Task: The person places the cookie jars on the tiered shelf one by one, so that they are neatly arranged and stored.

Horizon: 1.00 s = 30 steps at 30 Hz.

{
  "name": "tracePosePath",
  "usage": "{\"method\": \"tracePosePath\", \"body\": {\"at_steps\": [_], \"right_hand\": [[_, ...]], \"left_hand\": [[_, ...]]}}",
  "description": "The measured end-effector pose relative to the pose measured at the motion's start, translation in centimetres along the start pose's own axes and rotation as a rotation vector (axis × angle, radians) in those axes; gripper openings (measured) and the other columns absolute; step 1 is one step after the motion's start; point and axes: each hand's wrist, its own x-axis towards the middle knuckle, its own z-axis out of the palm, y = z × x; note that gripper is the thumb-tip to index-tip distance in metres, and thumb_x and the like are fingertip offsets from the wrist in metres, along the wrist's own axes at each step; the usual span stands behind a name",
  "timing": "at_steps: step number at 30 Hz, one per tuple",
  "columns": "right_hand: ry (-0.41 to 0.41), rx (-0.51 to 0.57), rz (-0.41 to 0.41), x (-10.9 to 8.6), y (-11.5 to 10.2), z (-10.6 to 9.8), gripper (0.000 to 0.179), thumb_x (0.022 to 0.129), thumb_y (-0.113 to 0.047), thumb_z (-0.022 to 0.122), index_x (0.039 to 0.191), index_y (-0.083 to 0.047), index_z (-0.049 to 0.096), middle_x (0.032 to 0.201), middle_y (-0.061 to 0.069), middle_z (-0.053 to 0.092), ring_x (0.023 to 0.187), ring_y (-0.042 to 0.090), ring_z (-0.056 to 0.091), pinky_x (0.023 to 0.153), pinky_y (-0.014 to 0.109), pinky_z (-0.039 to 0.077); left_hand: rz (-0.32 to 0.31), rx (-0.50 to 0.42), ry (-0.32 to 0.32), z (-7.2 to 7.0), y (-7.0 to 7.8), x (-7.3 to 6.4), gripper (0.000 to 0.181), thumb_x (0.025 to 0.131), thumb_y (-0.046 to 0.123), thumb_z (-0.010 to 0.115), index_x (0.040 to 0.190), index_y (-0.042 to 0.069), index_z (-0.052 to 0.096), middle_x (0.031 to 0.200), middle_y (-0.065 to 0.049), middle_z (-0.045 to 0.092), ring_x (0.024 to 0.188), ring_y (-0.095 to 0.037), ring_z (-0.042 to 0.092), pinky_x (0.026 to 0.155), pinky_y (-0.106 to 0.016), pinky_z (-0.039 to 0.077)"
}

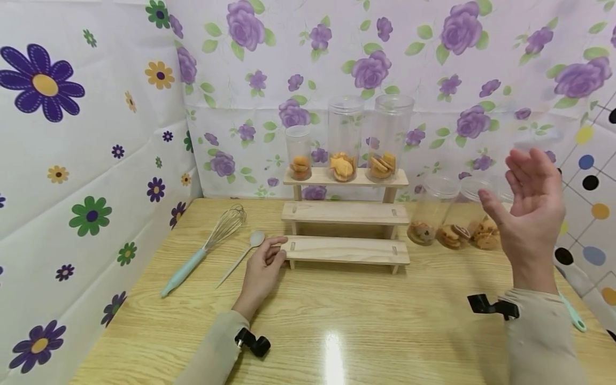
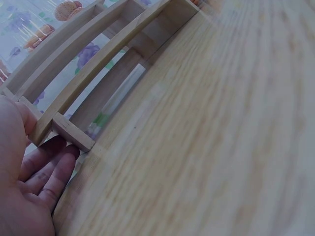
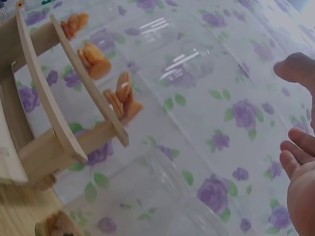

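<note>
A three-tier wooden display stand (image 1: pixel 345 212) stands on the table against the curtain. My left hand (image 1: pixel 262 270) holds the left end of its lowest step, thumb at the board (image 2: pixel 45 125) and fingers curled by the end leg. On the top step are three clear jars: a short one (image 1: pixel 299 152) and two tall ones, the middle jar (image 1: pixel 344 139) and the right jar (image 1: pixel 391 136), each with a few cookies at the bottom. My right hand (image 1: pixel 531 206) is raised, empty, fingers apart from the thumb, above several cookie jars (image 1: pixel 453 222) right of the stand.
Left of the stand lie a whisk (image 1: pixel 207 251) with a light blue handle and a pale spoon (image 1: pixel 245 254). Part of a mint-green handle (image 1: pixel 572 310) shows beside my right sleeve. Flowered cloth (image 1: pixel 231 160) hangs behind the wood-grain table (image 1: pixel 366 321).
</note>
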Motion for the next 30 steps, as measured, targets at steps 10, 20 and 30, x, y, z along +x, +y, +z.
{"method": "tracePosePath", "body": {"at_steps": [10,20,30], "right_hand": [[0.011,-0.432,0.031,-0.1,-1.1,-2.8,0.094,0.086,0.019,0.079,0.168,-0.008,0.042,0.168,0.012,0.049,0.158,0.028,0.044,0.13,0.029,0.033],[0.088,-0.646,0.134,-0.5,0.5,-6.1,0.093,0.094,0.008,0.081,0.172,-0.017,0.037,0.169,0.003,0.047,0.156,0.019,0.046,0.129,0.022,0.032],[0.169,-0.491,0.351,-1.9,5.4,-10.9,0.093,0.094,0.006,0.084,0.172,-0.019,0.039,0.168,0.002,0.047,0.157,0.019,0.043,0.128,0.02,0.033]], "left_hand": [[0.003,0.014,-0.005,-0.1,0.1,0.0,0.031,0.115,0.018,0.066,0.145,0.02,0.072,0.129,-0.008,0.079,0.122,-0.022,0.073,0.094,-0.019,0.056],[-0.005,0.008,0.002,0.0,0.1,-0.1,0.03,0.114,0.017,0.066,0.144,0.02,0.072,0.128,-0.008,0.08,0.121,-0.021,0.073,0.095,-0.019,0.055],[-0.014,0.005,-0.002,0.0,0.2,-0.1,0.031,0.115,0.016,0.066,0.145,0.019,0.072,0.128,-0.009,0.08,0.121,-0.023,0.073,0.094,-0.019,0.055]]}}
